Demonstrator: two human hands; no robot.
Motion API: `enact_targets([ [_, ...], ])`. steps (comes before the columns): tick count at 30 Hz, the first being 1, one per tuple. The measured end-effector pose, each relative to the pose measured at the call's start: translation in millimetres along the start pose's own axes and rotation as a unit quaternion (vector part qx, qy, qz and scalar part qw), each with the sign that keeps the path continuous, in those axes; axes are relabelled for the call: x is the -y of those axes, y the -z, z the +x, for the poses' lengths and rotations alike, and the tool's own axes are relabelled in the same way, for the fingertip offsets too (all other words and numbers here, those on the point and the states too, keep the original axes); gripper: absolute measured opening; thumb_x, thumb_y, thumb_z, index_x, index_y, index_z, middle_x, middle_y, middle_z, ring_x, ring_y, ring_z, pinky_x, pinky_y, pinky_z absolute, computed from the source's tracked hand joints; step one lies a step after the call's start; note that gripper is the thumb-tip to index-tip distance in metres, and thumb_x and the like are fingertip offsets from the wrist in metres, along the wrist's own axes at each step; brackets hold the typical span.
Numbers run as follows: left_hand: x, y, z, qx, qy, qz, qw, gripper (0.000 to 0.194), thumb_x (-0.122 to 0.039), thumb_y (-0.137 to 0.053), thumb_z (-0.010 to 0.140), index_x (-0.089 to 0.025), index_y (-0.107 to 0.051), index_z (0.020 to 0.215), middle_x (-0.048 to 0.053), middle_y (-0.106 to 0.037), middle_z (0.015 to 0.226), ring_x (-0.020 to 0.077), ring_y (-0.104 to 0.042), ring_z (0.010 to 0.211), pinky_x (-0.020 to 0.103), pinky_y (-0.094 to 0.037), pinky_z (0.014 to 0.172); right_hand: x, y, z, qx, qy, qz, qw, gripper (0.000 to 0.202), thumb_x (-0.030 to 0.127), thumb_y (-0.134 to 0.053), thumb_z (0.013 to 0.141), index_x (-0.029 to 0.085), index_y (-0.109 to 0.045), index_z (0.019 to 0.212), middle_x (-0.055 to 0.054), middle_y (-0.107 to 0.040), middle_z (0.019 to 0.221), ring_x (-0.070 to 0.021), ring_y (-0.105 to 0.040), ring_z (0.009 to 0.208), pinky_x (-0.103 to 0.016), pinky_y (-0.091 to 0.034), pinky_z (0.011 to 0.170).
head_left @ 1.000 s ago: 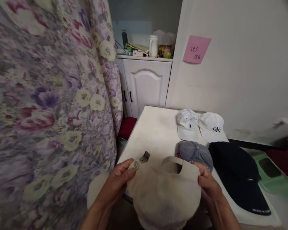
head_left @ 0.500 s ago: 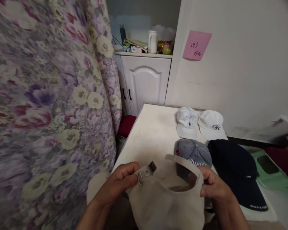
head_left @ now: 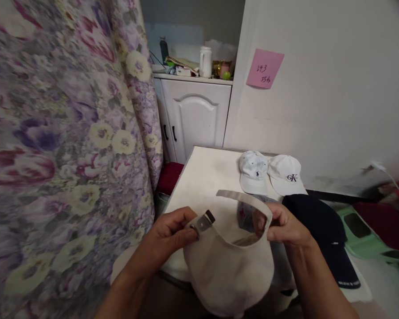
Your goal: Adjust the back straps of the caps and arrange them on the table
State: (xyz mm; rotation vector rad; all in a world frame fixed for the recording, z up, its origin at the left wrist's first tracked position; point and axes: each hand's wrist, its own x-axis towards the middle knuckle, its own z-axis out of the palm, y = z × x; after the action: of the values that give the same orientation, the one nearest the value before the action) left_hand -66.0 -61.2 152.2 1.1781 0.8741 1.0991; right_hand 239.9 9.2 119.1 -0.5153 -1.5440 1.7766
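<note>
Between my two hands hangs a beige baseball cap (head_left: 229,277), its back opening facing up. My left hand (head_left: 171,232) pinches the cap's edge beside the metal strap buckle (head_left: 209,218). On the other side, my right hand (head_left: 286,226) grips the base of the adjustable strap (head_left: 244,198), whose free end curves loose toward the left, apart from the buckle. Behind the held cap, a grey cap (head_left: 244,216) is partly hidden. A navy cap (head_left: 314,221) lies right of my right hand. Farther back are a pale cap with a small logo (head_left: 253,170) and a white CK cap (head_left: 286,173).
The caps rest on a white table (head_left: 209,173). A floral curtain (head_left: 69,155) hangs close on the left. Green plastic stools (head_left: 355,230) stand right of the table. At the back are a white cabinet (head_left: 197,115) and a wall with a pink note (head_left: 265,68).
Both hands have raised the beige cap slightly and tilted it, so its loose strap stands higher and covers more of the grey cap. The view has shifted a little to the right.
</note>
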Motion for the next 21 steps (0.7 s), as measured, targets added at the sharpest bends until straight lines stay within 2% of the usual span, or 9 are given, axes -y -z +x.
enact_targets([
  [4,2,-2.2,-6,0.016,0.017,0.020,1.000,0.030,-0.044,-0.080,0.075,-0.016,-0.071,0.078,0.002,-0.061,0.066,0.0132,-0.050,0.058,0.020,-0.035,0.052,4,0,-11,0.015,-0.008,-0.028,0.999,0.017,0.028,-0.085,0.069,0.020,-0.077,0.082,-0.004,-0.068,0.072,-0.0165,-0.057,0.061,-0.026,-0.046,0.057],
  [7,12,-8.6,-13,0.035,0.056,0.027,0.997,0.029,-0.045,-0.077,0.078,-0.017,-0.070,0.078,0.000,-0.058,0.065,0.0117,-0.047,0.058,0.020,-0.032,0.051,-4,-1,-27,0.044,-0.039,-0.032,0.998,0.019,0.031,-0.086,0.069,0.018,-0.077,0.080,-0.003,-0.068,0.069,-0.0154,-0.056,0.059,-0.025,-0.042,0.055],
  [11,24,-16.4,-20,0.034,0.099,0.023,0.994,0.030,-0.046,-0.075,0.079,-0.017,-0.069,0.078,-0.001,-0.057,0.066,0.0112,-0.045,0.058,0.020,-0.029,0.051,-17,-4,-42,0.065,-0.069,-0.005,0.995,0.017,0.032,-0.083,0.073,0.018,-0.075,0.080,-0.002,-0.069,0.069,-0.0144,-0.056,0.059,-0.024,-0.041,0.056],
  [15,25,-21.9,-22,0.032,0.108,0.024,0.993,0.030,-0.046,-0.074,0.080,-0.017,-0.067,0.077,-0.002,-0.055,0.065,0.0103,-0.043,0.058,0.020,-0.028,0.052,-15,-15,-40,0.022,-0.051,0.045,0.997,0.013,0.025,-0.079,0.077,0.018,-0.069,0.081,-0.004,-0.074,0.077,-0.0148,-0.060,0.063,-0.024,-0.040,0.057],
  [18,21,-27.0,-22,0.035,0.114,0.025,0.993,0.028,-0.045,-0.073,0.081,-0.017,-0.067,0.079,-0.002,-0.056,0.067,0.0106,-0.043,0.059,0.020,-0.028,0.052,-10,-27,-31,-0.017,-0.052,0.121,0.991,0.017,0.022,-0.078,0.077,0.019,-0.061,0.075,-0.004,-0.073,0.076,-0.0145,-0.063,0.065,-0.024,-0.043,0.060],
  [21,20,-32.3,-22,0.039,0.122,0.035,0.991,0.028,-0.045,-0.073,0.080,-0.018,-0.066,0.081,-0.003,-0.055,0.067,0.0107,-0.043,0.059,0.021,-0.028,0.052,-9,-33,-24,0.003,-0.080,0.169,0.982,0.022,0.024,-0.080,0.076,0.018,-0.059,0.075,-0.003,-0.071,0.073,-0.0141,-0.065,0.062,-0.024,-0.049,0.060],
])
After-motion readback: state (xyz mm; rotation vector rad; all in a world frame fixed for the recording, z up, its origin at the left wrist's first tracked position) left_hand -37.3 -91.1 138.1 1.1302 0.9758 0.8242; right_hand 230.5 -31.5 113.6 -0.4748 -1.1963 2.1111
